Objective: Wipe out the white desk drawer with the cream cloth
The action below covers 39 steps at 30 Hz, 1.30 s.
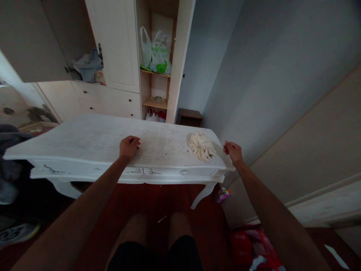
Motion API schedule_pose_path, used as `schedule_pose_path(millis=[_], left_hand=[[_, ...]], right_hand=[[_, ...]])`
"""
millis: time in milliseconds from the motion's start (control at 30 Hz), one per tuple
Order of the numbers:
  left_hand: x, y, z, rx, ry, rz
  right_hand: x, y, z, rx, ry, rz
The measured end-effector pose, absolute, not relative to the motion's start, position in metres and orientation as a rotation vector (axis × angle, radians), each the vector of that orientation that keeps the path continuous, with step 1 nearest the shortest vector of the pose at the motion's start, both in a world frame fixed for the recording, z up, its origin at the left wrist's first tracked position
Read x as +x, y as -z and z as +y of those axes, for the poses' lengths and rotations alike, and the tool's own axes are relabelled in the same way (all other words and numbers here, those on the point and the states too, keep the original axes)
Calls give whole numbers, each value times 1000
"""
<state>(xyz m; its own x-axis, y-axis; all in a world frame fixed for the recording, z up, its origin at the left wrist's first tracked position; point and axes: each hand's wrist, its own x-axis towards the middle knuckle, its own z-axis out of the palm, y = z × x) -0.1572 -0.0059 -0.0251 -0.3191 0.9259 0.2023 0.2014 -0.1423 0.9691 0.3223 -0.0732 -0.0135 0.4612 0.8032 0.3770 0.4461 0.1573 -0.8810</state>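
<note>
My left hand (129, 146) is over the front part of a white table (93, 131), its fingers curled in, and nothing shows in them. Beyond the table's right end is my right hand (232, 151), its fingertips drawn together with no object visible between them. A cream cloth (201, 146) lies bunched in a swirled heap on the right part of the tabletop. My right hand is nearest to it, a little to its right and apart from it. Small dark specks lie on the wood near the cloth.
Behind the table stands a white wardrobe (120, 45) with open doors, holding plastic bags (160, 56) and clothes (88, 66). A grey wall (254, 75) closes off the right side. Red bags (245, 248) lie on the floor at lower right, a shoe (18, 234) at lower left.
</note>
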Motion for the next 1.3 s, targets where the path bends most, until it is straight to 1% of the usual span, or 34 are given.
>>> schedule_pose_path(millis=[133, 300, 367, 467, 533, 600, 733, 900, 1000, 1100, 1200, 1300], left_hand=[[-157, 23, -8, 1266, -1523, 1510], [-158, 24, -11, 1303, -1506, 1513], [-159, 25, -12, 1450, -1442, 1580], [-158, 26, -12, 1839, -1254, 1691], [-153, 26, -13, 2073, -1112, 1688], [-141, 26, -14, 2178, -1023, 1655], [-86, 22, -11, 2218, -996, 1508], [23, 10, 5, 2287, -1030, 1160], [75, 3, 20, 2180, -882, 1224], [107, 0, 28, 2129, -735, 1260], [123, -3, 16, 2281, -616, 1148], [128, -2, -29, 2508, -732, 1071]], right_hand=[[325, 35, -63, -1594, -381, -1106], [323, 42, -66, -1646, -297, -1164], [325, 42, -66, -1640, -300, -1180], [327, 45, -66, -1638, -281, -1203], [327, 47, -65, -1638, -259, -1218], [326, 49, -64, -1634, -257, -1231], [326, 50, -64, -1622, -268, -1237], [326, 50, -65, -1599, -294, -1254], [326, 50, -66, -1576, -289, -1250], [326, 51, -65, -1566, -297, -1239], [327, 53, -64, -1569, -304, -1206], [329, 54, -62, -1536, -302, -1190]])
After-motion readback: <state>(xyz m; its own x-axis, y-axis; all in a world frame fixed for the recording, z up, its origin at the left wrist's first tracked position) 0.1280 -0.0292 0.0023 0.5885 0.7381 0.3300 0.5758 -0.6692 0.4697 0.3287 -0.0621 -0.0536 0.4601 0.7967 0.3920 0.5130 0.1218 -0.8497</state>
